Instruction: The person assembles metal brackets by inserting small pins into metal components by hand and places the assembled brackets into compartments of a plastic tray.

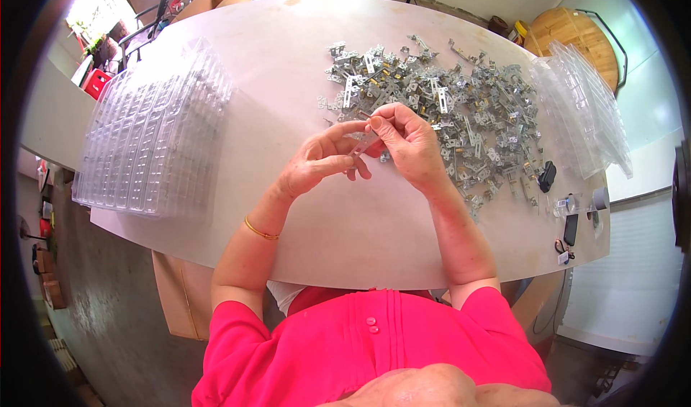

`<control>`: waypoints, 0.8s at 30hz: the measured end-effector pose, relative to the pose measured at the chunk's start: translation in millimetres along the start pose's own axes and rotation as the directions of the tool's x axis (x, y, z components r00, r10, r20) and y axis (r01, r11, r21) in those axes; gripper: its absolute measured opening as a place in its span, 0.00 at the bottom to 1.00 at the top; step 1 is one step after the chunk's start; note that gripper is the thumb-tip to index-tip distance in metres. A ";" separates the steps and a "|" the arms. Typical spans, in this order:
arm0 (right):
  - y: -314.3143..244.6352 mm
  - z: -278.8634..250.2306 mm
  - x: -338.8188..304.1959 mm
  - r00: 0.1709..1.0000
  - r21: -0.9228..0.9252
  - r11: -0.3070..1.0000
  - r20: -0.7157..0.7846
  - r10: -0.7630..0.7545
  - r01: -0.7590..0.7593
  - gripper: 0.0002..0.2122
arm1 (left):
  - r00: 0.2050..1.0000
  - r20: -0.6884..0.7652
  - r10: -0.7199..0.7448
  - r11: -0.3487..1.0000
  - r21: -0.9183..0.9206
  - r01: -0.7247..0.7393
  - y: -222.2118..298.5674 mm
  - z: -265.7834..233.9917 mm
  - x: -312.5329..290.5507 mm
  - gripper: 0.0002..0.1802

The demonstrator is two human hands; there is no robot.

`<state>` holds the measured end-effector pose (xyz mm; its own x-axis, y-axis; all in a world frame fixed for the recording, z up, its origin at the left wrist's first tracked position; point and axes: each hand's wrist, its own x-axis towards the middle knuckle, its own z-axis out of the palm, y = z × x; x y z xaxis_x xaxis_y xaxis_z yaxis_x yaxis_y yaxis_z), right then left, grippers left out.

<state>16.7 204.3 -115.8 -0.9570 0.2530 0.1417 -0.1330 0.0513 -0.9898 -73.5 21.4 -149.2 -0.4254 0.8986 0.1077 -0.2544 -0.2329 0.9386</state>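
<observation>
Pale and broad, the bench (338, 234) fills most of the frame, its edges bent by the lens, with a concrete floor showing at lower left and cardboard boxes at the top edge. At the centre of the frame both hands meet just above the bench top. The left hand (322, 164) has its fingers curled, thumb and forefinger pinching the lower end of a small, narrow metal strip (364, 142) — the strip runs up and to the right between the two hands. The right hand (410, 144) closes on the strip's upper end with thumb and fingertips, its other fingers bent over the top. A gold bangle (259, 231) sits on the left wrist.

Just beyond the right hand, from upper centre to the right of the frame, lies a loose heap of small metal brackets (461, 112), grey with some brass-coloured bits; the hand's knuckles are at the heap's near edge. A stack of clear plastic blister trays (155, 133) stands well apart at the left of the frame, and a second, tilted stack of clear trays (583, 105) lies at the far right. Near the right edge of the bench sit a few small dark items and a roll of tape (599, 198). The person's pink shirt (374, 349) fills the lower centre.
</observation>
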 end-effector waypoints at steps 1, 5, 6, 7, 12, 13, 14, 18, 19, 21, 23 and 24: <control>0.3 -0.4 0.0 1.000 0.007 1.000 -0.006 -0.011 0.011 0.04 | 1.000 0.012 0.008 1.000 0.008 -0.008 -0.8 1.1 0.3 0.34; 7.0 -3.1 3.5 0.903 -0.419 0.846 -0.119 -0.412 0.330 0.04 | 0.998 0.035 0.051 0.999 0.001 -0.051 -3.3 -0.5 0.3 0.34; 2.8 -4.7 2.6 0.880 -0.481 0.806 -0.133 -0.456 0.346 0.03 | 0.998 0.035 0.052 0.999 0.002 -0.052 -4.2 -1.0 1.0 0.34; -2.4 -4.2 1.7 0.854 -0.539 0.762 -0.141 -0.500 0.358 0.03 | 0.996 -0.003 0.094 0.996 0.009 -0.094 -5.6 -2.0 1.3 0.34; -19.1 9.4 -15.8 0.982 -0.506 0.855 -0.071 -0.174 0.115 0.03 | 0.967 -0.116 0.225 0.974 0.003 -0.227 -12.8 -8.4 5.8 0.35; -19.8 12.2 -17.1 0.975 -0.540 0.825 -0.036 -0.219 0.166 0.03 | 0.961 -0.132 0.245 0.969 0.018 -0.244 -12.1 -8.7 6.2 0.36; -22.5 13.0 -18.4 0.981 -0.578 0.803 -0.019 -0.194 0.147 0.03 | 0.953 -0.149 0.264 0.964 0.033 -0.262 -11.7 -9.0 6.4 0.36; -19.4 14.8 -18.8 0.983 -0.596 0.792 -0.024 -0.182 0.132 0.03 | 0.950 -0.145 0.276 0.960 0.081 -0.267 -13.1 -8.6 7.6 0.36; -18.9 15.3 -18.6 0.977 -0.611 0.776 -0.020 -0.212 0.156 0.03 | 0.951 -0.148 0.272 0.961 0.084 -0.262 -12.2 -7.6 7.1 0.37; -17.8 16.0 -18.5 0.970 -0.625 0.759 -0.015 -0.242 0.180 0.04 | 0.951 -0.152 0.268 0.962 0.087 -0.257 -11.1 -6.0 6.1 0.39; -16.2 16.6 -19.1 0.947 -0.693 0.676 0.036 -0.318 0.253 0.04 | 0.954 -0.157 0.256 0.966 0.090 -0.244 -10.6 -5.2 5.7 0.39; -14.2 17.3 -19.4 0.947 -0.692 0.676 0.036 -0.318 0.253 0.04 | 0.954 -0.157 0.256 0.965 0.090 -0.244 -12.2 -5.9 6.1 0.39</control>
<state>32.7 181.9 -104.7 -0.8736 0.1887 0.4487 -0.1538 0.7676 -0.6222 -78.1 27.6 -161.9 -0.6075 0.7389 0.2916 -0.0634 -0.4110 0.9094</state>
